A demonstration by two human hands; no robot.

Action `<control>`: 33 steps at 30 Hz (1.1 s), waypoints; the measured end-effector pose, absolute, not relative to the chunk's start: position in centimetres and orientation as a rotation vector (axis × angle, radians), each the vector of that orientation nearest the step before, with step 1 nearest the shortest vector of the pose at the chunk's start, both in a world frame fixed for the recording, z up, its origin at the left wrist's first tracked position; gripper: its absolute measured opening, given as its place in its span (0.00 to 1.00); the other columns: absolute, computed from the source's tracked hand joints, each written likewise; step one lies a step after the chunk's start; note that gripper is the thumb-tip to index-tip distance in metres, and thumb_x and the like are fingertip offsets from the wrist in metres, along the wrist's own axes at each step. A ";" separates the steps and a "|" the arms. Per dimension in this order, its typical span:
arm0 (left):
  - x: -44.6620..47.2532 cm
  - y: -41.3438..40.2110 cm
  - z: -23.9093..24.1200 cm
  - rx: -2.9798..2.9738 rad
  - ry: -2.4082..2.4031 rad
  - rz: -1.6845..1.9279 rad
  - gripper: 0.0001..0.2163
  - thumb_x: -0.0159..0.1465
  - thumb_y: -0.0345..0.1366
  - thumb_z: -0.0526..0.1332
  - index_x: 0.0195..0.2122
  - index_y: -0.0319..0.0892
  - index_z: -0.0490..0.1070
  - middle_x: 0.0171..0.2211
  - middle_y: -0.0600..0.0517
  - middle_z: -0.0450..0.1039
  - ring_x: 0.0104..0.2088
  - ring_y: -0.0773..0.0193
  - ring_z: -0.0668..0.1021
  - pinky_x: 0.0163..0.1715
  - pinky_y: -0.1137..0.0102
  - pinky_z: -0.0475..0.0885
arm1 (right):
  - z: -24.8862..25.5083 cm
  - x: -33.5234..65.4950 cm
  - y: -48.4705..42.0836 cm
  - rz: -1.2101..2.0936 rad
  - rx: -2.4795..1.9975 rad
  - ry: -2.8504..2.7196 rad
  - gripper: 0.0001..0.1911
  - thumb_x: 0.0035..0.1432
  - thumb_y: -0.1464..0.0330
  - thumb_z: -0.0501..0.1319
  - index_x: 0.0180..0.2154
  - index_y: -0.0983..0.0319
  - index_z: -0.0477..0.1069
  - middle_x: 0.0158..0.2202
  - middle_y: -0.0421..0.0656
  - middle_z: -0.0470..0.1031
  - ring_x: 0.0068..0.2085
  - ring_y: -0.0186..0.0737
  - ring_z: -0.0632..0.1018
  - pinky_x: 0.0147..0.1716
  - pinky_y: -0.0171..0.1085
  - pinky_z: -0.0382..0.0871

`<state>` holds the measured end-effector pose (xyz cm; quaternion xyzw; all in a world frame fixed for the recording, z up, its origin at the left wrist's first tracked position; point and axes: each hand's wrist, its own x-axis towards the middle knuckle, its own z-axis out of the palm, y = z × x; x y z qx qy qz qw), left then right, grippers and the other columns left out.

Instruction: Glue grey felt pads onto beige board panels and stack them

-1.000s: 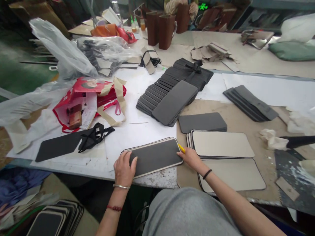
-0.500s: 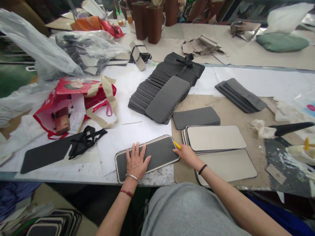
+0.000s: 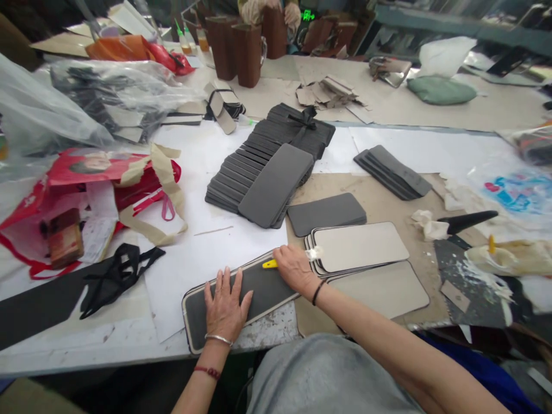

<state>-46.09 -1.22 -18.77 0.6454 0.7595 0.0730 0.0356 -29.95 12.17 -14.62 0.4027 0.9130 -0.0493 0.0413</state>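
Observation:
My left hand (image 3: 225,307) lies flat, fingers spread, on a dark grey rectangular panel (image 3: 263,290) with a pale border and rounded corners, at the table's front edge. My right hand (image 3: 295,267) is closed around a yellow-handled brush (image 3: 270,264) over the panel's right end. The handle points left, and a white, fuzzy tip shows on the other side of the hand. Just right of that hand is a stack of beige panels (image 3: 362,247) with dark edges. Another beige panel (image 3: 383,290) lies partly beneath it.
Dark grey panels (image 3: 276,184) fan out behind my hands, with smaller stacks (image 3: 328,213) (image 3: 392,172) nearby. A red bag (image 3: 99,172) and black straps (image 3: 114,276) lie left. A black-handled tool (image 3: 470,221) and white-smeared board (image 3: 461,276) are right. Another person's hands (image 3: 292,16) show at the back.
My right hand has moved left over the panel with the brush, whose white tip now shows. My left hand stays flat on the panel. The view has shifted, and another person's hands appear.

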 end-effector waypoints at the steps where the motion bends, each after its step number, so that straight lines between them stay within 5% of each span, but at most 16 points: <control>1: -46.1 -1.2 -18.8 1.981 2.332 0.222 0.24 0.61 0.43 0.51 0.57 0.39 0.58 0.59 0.37 0.53 0.60 0.45 0.55 0.55 0.45 0.48 | -15.3 -30.4 12.5 -0.113 1.138 2.876 0.10 0.61 0.73 0.48 0.37 0.63 0.66 0.32 0.48 0.70 0.36 0.43 0.68 0.31 0.39 0.57; 20: -46.4 -0.8 -18.9 1.902 2.288 0.165 0.26 0.60 0.44 0.53 0.59 0.40 0.54 0.61 0.35 0.48 0.61 0.45 0.53 0.55 0.44 0.46 | -19.2 -31.0 14.0 -0.169 0.953 2.956 0.12 0.63 0.70 0.45 0.37 0.63 0.67 0.31 0.46 0.67 0.34 0.42 0.63 0.32 0.40 0.53; 29: -45.8 -1.2 -18.7 2.047 2.304 0.236 0.26 0.61 0.42 0.49 0.59 0.38 0.52 0.61 0.33 0.47 0.61 0.42 0.51 0.52 0.40 0.48 | -16.9 -30.9 13.7 -0.118 0.871 3.133 0.10 0.63 0.70 0.45 0.35 0.63 0.64 0.29 0.43 0.67 0.33 0.39 0.66 0.29 0.38 0.55; 33: -44.8 -1.1 -18.3 2.164 2.265 0.279 0.30 0.60 0.42 0.52 0.62 0.43 0.44 0.62 0.33 0.43 0.61 0.40 0.50 0.51 0.38 0.49 | -14.3 -28.9 12.4 -0.026 0.948 3.285 0.10 0.63 0.68 0.47 0.33 0.62 0.64 0.26 0.40 0.67 0.30 0.36 0.66 0.27 0.37 0.54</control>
